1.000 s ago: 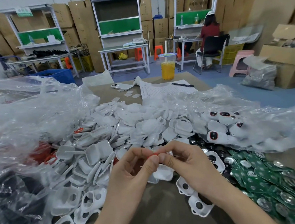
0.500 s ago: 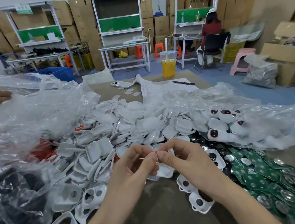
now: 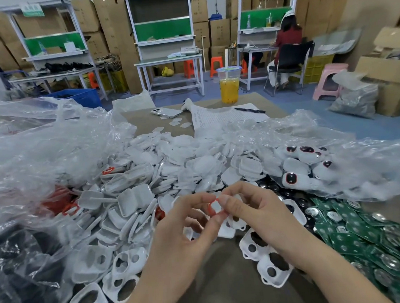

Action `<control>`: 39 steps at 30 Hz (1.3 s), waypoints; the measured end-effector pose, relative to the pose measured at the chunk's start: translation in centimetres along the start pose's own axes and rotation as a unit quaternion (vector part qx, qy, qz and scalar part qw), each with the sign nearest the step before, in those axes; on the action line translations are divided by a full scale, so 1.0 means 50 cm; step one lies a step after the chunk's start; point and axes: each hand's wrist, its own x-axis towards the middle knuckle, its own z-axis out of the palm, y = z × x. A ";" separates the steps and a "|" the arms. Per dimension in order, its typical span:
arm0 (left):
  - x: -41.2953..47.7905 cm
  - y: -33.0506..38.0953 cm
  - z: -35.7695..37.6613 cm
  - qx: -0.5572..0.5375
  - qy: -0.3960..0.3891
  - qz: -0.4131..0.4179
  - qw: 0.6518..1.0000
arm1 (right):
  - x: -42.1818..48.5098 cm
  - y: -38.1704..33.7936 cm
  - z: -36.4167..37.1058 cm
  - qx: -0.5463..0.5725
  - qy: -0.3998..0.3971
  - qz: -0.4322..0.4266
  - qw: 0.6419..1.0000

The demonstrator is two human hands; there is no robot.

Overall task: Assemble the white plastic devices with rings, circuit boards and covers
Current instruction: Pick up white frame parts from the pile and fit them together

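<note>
Red ring [image 3: 214, 207] pinched by fingers of left hand [image 3: 177, 244] and right hand [image 3: 259, 216], above the surface [image 3: 229, 292] near its front edge. Clear bag [image 3: 38, 152] at left edge, spilling white covers [image 3: 195, 166]. Bare strip between wrists.

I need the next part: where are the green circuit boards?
In the head view, the green circuit boards lie heaped at lower right, just to the right of the right hand.

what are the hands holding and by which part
A small red ring, pinched at its rim between the fingertips of the left hand and right hand.
</note>
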 end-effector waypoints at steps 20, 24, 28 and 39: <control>0.031 -0.006 -0.033 -0.592 -0.049 -0.351 0.724 | 0.013 -0.001 -0.012 0.213 0.042 0.055 0.975; 0.032 -0.006 -0.035 -0.605 -0.053 -0.352 0.712 | 0.012 -0.002 -0.009 0.214 0.035 0.058 0.975; 0.031 0.003 -0.031 -0.575 -0.047 -0.332 0.746 | 0.012 0.001 -0.009 0.213 0.031 0.061 0.975; 0.007 0.003 0.008 -0.083 0.030 -0.059 0.994 | 0.005 0.001 -0.002 0.099 -0.005 0.054 0.994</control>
